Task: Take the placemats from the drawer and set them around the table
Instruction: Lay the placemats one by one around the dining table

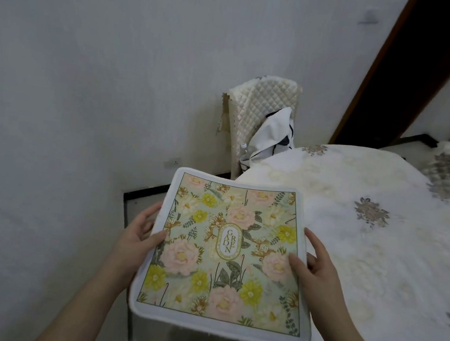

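We hold the placemat [229, 254] between both hands, in the air and not yet on the table. Our left hand [140, 235] grips its left edge, thumb pressed on the printed face and the fingers curled beneath, where we cannot see them past the border. Our right hand [313, 262] grips the right edge the same way, thumb on top near a pink flower; the fingers on that side show only in part behind the mat's rim. The mat is white-bordered, printed with pink and yellow flowers, with an oval label in the middle reading "GARDEN" in stacked letters. Its far edge sags a little between our hands, and whether one mat or several lie in the grasp we cannot tell, since only the top face shows.

To the right of the grip lies the table [379, 246], covered in a white cloth with grey floral motifs, cut off by the frame's right edge. Beyond the mat's far edge stands a chair [262, 109] with a quilted cream cover; a white cloth with dark markings [272, 133] hangs over it, and its seat is hidden behind the table and mat. Below the mat something dark sits at the frame's bottom, too cropped to make out.
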`<state>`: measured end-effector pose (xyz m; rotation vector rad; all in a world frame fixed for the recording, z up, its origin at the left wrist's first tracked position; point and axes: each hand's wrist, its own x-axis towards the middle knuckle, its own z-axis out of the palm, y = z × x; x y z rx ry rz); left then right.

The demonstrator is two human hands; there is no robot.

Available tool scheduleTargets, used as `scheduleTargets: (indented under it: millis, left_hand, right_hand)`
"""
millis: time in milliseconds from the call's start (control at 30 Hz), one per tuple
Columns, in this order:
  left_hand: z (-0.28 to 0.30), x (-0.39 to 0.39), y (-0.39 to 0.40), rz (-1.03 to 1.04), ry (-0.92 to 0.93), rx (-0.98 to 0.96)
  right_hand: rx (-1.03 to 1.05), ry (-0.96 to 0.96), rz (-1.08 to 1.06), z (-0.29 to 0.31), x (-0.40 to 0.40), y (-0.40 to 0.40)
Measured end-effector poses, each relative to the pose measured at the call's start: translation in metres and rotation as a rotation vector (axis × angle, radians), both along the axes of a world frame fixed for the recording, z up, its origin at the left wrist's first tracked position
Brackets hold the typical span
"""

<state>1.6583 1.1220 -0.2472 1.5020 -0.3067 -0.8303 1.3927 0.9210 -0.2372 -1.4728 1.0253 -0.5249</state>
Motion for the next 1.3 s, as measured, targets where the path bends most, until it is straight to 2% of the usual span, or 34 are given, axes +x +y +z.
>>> scheduleTargets:
  millis: [300, 467, 633, 800, 1300]
  left_hand:
    - [0.002, 0.056, -0.076, -0.264, -0.029, -0.004]
    - [-0.012, 0.063, -0.125, -0.417, 0.022, 0.001]
    - [-0.027, 0.038, -0.173, -0.57, 0.034, -0.013]
    - [-0.029, 0.001, -0.215, -0.719, -0.03, -0.003]
    - [-0.034, -0.093, -0.279, -0.945, -0.181, 0.085]
  right_hand:
    - [-0.002, 0.014, -0.255, -0.009, 0.017, -0.002]
    - [0.0, 0.015, -0.412, -0.011, 0.002, 0.006]
    - [0.001, 0.034, -0.58, -0.015, -0.033, 0.012]
    - [0.01, 0.016, -0.714, -0.018, -0.069, 0.015]
    - [0.121, -0.044, -0.903, -0.061, -0.153, 0.002]
